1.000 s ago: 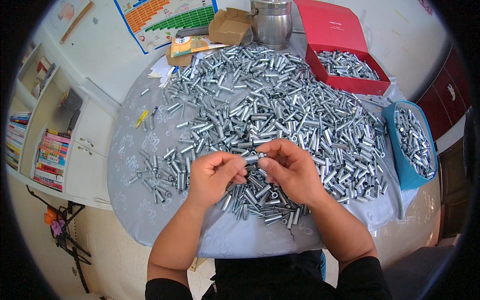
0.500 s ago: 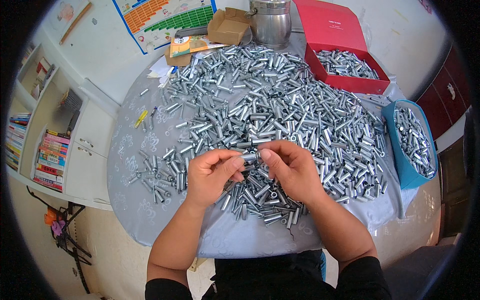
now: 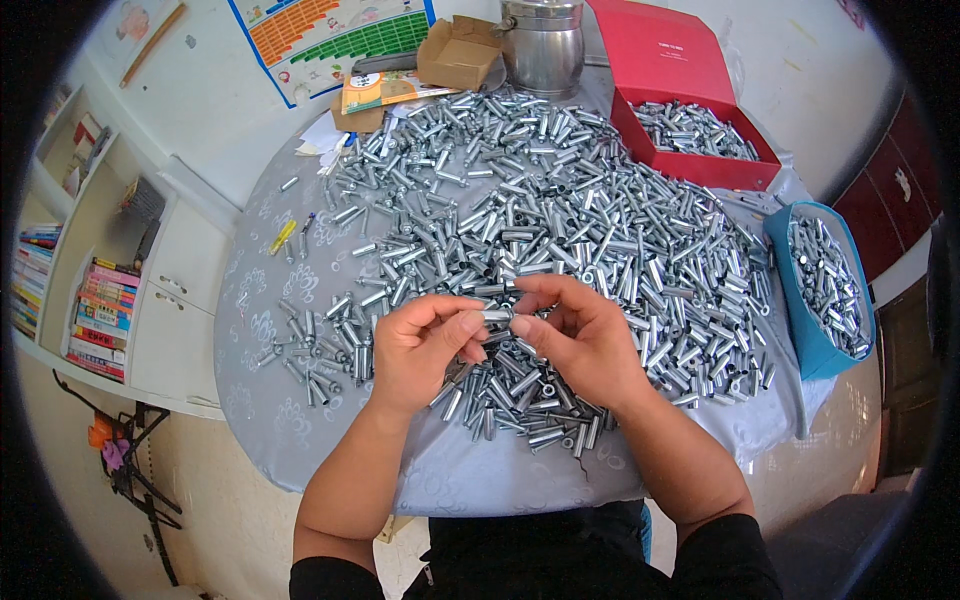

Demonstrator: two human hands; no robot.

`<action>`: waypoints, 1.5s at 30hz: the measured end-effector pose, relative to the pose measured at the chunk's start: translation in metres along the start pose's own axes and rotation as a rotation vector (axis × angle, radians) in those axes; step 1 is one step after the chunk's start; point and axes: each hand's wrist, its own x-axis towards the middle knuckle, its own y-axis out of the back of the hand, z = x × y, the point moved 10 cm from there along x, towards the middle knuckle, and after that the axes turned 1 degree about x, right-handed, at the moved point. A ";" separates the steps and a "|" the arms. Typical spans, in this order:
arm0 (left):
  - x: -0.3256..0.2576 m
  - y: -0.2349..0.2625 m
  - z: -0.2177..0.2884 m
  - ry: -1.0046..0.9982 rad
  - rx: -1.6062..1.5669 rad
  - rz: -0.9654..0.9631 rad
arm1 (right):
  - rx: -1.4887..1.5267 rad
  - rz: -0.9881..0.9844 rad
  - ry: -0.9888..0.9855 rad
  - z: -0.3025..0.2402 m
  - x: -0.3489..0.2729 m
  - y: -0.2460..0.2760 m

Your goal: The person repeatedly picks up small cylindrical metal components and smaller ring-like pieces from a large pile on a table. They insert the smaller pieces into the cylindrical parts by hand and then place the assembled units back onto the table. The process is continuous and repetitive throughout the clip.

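Note:
My left hand (image 3: pixel 420 345) pinches a short shiny metal sleeve (image 3: pixel 495 316) between thumb and forefinger, above the near part of the pile. The sleeve lies roughly level, pointing right. Beside its right end is my right hand (image 3: pixel 585 345), thumb and forefinger apart, with nothing visible between them. Whether the right thumb touches the sleeve's end, I cannot tell. Under and beyond both hands spreads a large heap of silvery metal sleeves and bolts (image 3: pixel 540 240) on a grey patterned tablecloth (image 3: pixel 290 420).
An open red box (image 3: pixel 690 170) holding bolts stands at the far right. A blue fabric bin (image 3: pixel 800 320) full of them sits at the right edge. At the back are a metal pot (image 3: pixel 541 50) and a cardboard box (image 3: pixel 457 50). A yellow tool (image 3: pixel 282 237) lies left.
My right thumb and forefinger have parted and come away from the sleeve's right end. My left hand keeps its pinch on the sleeve, almost in place.

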 end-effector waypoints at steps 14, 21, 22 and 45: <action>0.000 -0.004 0.000 -0.005 -0.005 -0.024 | -0.130 -0.053 0.038 0.008 0.001 0.002; -0.001 -0.008 0.000 0.003 0.045 -0.042 | -0.166 -0.098 -0.026 0.018 0.001 -0.001; -0.001 -0.008 0.000 0.002 0.046 -0.042 | -0.141 -0.072 0.004 0.012 0.001 0.000; 0.000 -0.005 0.001 -0.021 0.024 -0.026 | -0.127 -0.090 -0.074 0.018 0.001 0.000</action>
